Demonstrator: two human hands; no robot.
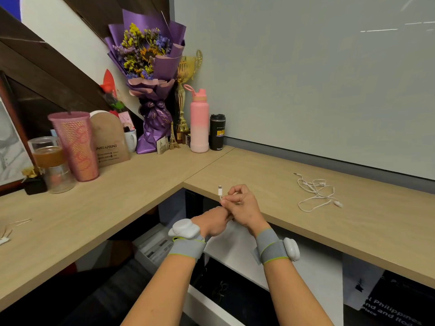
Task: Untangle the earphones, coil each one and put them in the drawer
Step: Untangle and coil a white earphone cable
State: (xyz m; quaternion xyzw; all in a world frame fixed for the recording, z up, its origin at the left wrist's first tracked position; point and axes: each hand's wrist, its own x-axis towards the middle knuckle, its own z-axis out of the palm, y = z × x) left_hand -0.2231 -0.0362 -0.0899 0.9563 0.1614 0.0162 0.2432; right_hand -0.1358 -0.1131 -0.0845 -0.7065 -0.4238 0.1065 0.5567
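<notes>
- Both hands meet at desk (259, 170) edge: right hand (244, 208) pinches white plug (220, 191) cable, left hand (215, 221) closed (contents hidden)
- Tangled earphones (316, 194) lie well apart, right

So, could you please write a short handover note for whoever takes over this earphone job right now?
Left hand and right hand: together over the open white drawer, closed on a white earphone cable with its rectangular plug sticking up; the coil itself is hidden.
White tangled earphones: loose on the light wooden desk, to the right, untouched.
Done: apparently one set is being coiled.
Left: stow it, then untangle, coil and stow the other.
</notes>
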